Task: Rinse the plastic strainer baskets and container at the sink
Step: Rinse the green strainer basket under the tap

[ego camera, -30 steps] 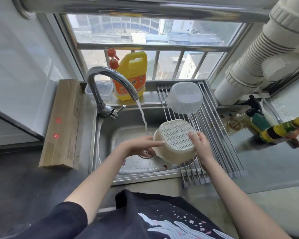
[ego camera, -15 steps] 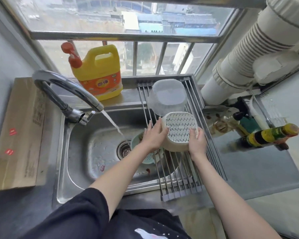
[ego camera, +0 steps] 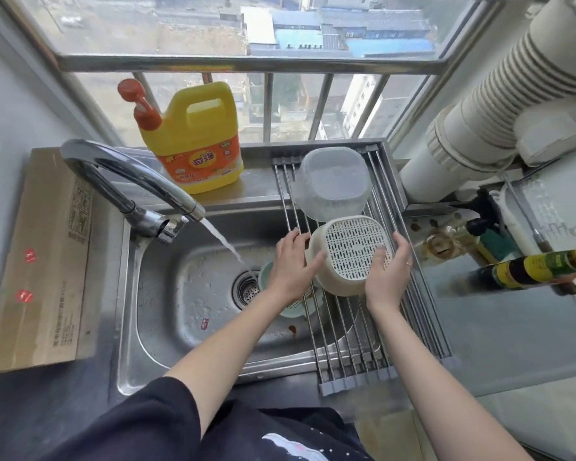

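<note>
Cardboard, in the form of a long flat brown box (ego camera: pixel 44 261), lies along the left edge of the counter (ego camera: pixel 30 410). Next comes the curved chrome tap (ego camera: pixel 127 181), pouring a slanted stream into the stainless steel sink (ego camera: pixel 187 294) toward the drain; a yellow plastic detergent jug with an orange pump (ego camera: pixel 197 138) stands on the back ledge. A pale green plastic strainer basket (ego camera: pixel 291 307) sits in the sink just right of the drain, partly under the person's left wrist and the rack bars, so its full shape is hidden. Nothing is in the stream. The left hand (ego camera: pixel 291 264), fingers spread, presses the left wall of the cream slotted plastic strainer basket (ego camera: pixel 350 251), which is upside down on the steel roll-up rack (ego camera: pixel 373 354) over the sink's right side. The right hand (ego camera: pixel 388 271), also spread, cups its right wall, so both hands cradle it rather than pinch. Behind it, touching or nearly so, the clear plastic container (ego camera: pixel 333 181) lies inverted at the rack's back edge. The green basket, probably next for rinsing, lies below and left of the left hand, the nearer one. Open basin lies to its left; the rack bars crowd it overhead.
</note>
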